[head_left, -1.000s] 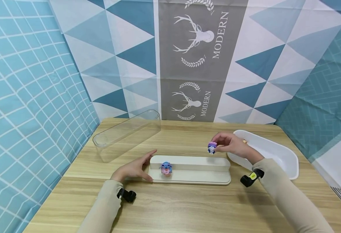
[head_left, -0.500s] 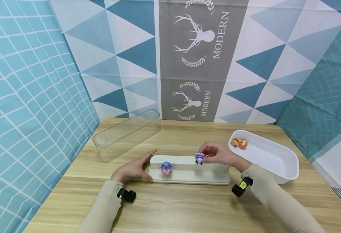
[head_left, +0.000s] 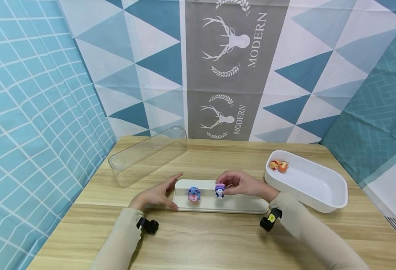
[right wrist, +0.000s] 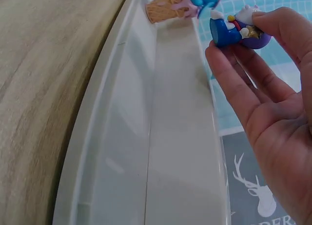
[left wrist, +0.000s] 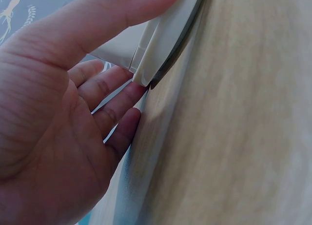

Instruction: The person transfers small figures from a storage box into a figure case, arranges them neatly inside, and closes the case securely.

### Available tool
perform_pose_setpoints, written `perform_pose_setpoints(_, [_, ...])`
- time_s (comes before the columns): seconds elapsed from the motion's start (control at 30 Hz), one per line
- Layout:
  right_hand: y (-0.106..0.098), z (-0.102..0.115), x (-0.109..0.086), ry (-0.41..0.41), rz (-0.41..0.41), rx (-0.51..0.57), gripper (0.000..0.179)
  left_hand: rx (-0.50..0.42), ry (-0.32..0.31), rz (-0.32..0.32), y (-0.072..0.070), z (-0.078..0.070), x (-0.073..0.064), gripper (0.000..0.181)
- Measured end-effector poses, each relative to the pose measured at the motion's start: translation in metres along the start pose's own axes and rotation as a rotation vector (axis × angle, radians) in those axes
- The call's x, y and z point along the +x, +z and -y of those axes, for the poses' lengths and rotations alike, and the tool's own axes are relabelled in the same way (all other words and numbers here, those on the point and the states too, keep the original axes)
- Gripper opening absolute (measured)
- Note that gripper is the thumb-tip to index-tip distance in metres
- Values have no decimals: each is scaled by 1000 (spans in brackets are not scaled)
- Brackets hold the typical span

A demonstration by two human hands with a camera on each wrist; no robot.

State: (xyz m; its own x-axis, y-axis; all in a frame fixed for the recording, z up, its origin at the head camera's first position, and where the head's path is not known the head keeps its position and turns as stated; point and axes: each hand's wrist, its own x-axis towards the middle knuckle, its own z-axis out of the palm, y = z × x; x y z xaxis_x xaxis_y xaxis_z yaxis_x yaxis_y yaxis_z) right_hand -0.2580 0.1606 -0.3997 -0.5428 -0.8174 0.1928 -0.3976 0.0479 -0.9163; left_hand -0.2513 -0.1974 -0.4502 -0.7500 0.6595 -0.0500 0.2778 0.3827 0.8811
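Observation:
My right hand (head_left: 241, 183) pinches a small toy figurine (right wrist: 240, 29) with a purple-pink top and a blue base between thumb and fingertips. It hangs in front of the raised back step of a long cream-white display base (head_left: 241, 205), right of its middle. A blue figurine (head_left: 193, 191) with sunglasses and a pink ice-cream cone stands on the base's left part. At the left end, my left hand (head_left: 155, 194) holds the base, thumb along its front edge. In the left wrist view, the other fingers (left wrist: 114, 108) reach round to the base's corner.
A white tub (head_left: 324, 204) stands at the right, with small orange and red figurines (head_left: 279, 166) at its far left end. A clear, long plastic cover (head_left: 150, 157) lies at the back left of the wooden table (head_left: 198, 240).
My right hand has carried the purple-topped figurine left and down from beside the tub to over the display base. The orange-red figurines in the tub came into view. The left hand stayed put.

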Motion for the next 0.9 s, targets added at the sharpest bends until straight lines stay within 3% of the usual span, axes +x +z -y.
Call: perform_pose_setpoints(0.9, [15, -5, 16, -39, 13, -151, 32, -3, 1, 5, -1, -2, 0, 119])
